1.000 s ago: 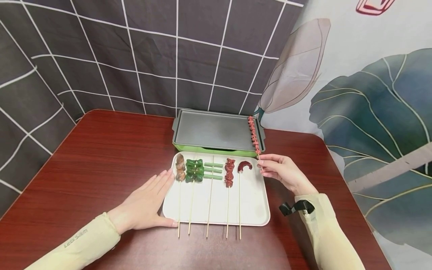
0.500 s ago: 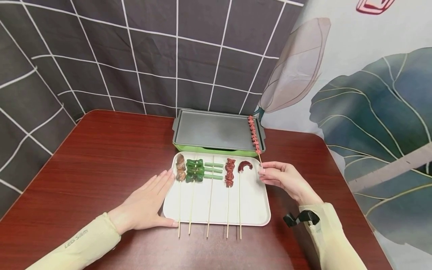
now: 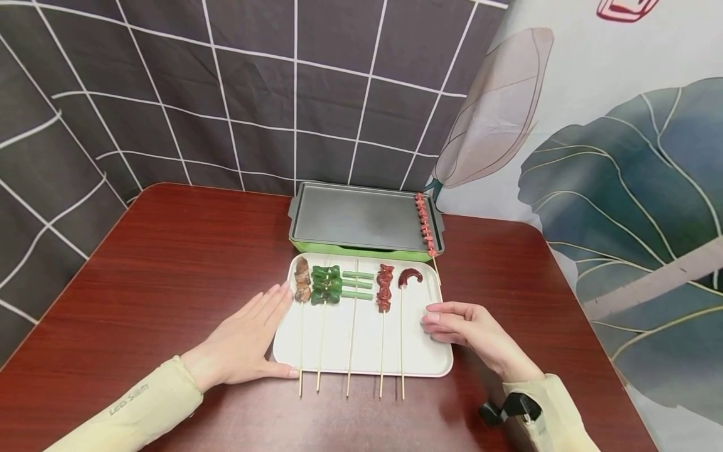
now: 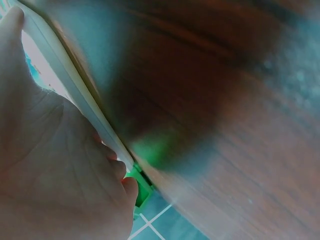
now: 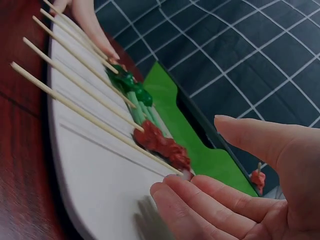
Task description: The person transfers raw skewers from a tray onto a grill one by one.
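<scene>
My left hand (image 3: 243, 339) rests flat along the left edge of a white tray (image 3: 426, 351), thumb at its front left corner. In the left wrist view the palm lies beside the tray's rim. Over the tray's right part hovers my right hand (image 3: 469, 329), fingers loosely bent and holding nothing. Nearest to it is a skewer with a dark red curled tentacle (image 3: 410, 277). A skewer of small pinkish-red pieces (image 3: 425, 227) lies along the right side of the grey grill plate (image 3: 361, 216), its bare stick jutting toward me over the tray's edge.
Other skewers on the tray carry brown pieces (image 3: 302, 281), green pepper pieces (image 3: 326, 285), green stalks (image 3: 358, 285) and red meat (image 3: 384, 289); their sticks overhang the front rim. The grill's green base (image 3: 316, 248) stands right behind the tray. Tiled-pattern cloth (image 3: 248, 94) hangs behind the table.
The right hand has let go of the pinkish-red skewer's stick and moved toward me, over the tray's right side. That skewer stays on the grill plate. My left hand has kept its place.
</scene>
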`<state>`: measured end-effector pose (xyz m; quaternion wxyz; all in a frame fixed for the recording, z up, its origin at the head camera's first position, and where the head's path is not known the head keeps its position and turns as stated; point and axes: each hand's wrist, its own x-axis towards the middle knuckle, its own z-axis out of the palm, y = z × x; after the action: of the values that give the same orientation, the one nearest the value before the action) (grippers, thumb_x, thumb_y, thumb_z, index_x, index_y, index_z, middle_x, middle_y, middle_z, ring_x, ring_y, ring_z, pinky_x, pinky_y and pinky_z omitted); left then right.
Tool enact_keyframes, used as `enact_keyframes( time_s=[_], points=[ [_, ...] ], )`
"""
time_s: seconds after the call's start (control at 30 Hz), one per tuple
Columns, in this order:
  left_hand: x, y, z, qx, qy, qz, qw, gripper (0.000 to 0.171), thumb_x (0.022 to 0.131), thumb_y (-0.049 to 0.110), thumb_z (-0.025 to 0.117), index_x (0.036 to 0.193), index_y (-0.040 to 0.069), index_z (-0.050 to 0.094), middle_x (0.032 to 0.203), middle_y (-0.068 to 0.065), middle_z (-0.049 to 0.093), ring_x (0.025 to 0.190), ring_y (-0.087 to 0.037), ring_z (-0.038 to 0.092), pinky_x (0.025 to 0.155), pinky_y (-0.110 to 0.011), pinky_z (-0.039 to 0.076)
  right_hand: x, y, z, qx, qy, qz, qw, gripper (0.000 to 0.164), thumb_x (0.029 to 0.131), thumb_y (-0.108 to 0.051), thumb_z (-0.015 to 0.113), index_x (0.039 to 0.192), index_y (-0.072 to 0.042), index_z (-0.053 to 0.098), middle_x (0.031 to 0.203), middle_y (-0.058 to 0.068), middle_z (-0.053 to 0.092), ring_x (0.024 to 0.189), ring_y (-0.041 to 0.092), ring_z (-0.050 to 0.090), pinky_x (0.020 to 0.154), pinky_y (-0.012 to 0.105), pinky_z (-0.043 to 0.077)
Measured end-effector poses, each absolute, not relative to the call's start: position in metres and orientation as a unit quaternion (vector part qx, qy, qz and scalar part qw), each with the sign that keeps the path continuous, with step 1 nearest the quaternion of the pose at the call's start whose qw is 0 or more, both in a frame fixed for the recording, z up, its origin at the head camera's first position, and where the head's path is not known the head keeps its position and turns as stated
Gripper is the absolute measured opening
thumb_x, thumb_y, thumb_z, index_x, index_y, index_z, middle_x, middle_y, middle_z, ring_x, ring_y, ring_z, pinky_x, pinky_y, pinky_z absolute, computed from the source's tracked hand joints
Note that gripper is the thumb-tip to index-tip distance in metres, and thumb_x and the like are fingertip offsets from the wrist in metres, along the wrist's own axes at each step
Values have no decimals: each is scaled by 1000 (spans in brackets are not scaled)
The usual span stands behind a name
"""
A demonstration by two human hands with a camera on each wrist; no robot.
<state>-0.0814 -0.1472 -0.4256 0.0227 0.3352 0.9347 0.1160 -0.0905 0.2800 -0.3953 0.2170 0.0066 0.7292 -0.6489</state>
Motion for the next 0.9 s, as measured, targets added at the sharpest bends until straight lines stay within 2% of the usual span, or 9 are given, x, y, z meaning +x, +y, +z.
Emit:
enact_keyframes(
  time_s=[0.3,0.9],
  points=[
    [-81,-147,-424,333,935,115,28,122,83,85,51,155,-11,28,162,-25,25,151,-37,20,122,-49,19,-71,265,-401,-5,701,-667,253,49,102,-13,62,134,22,49,121,26,67,109,28,69,95,39,55],
    [-81,-147,-425,336,935,112,28,121,84,85,50,155,-11,27,162,-24,25,151,-37,21,122,-49,20,-54,245,-409,14,655,-697,291,49,101,-10,63,136,21,48,114,22,70,100,25,72,91,38,57]
  ],
)
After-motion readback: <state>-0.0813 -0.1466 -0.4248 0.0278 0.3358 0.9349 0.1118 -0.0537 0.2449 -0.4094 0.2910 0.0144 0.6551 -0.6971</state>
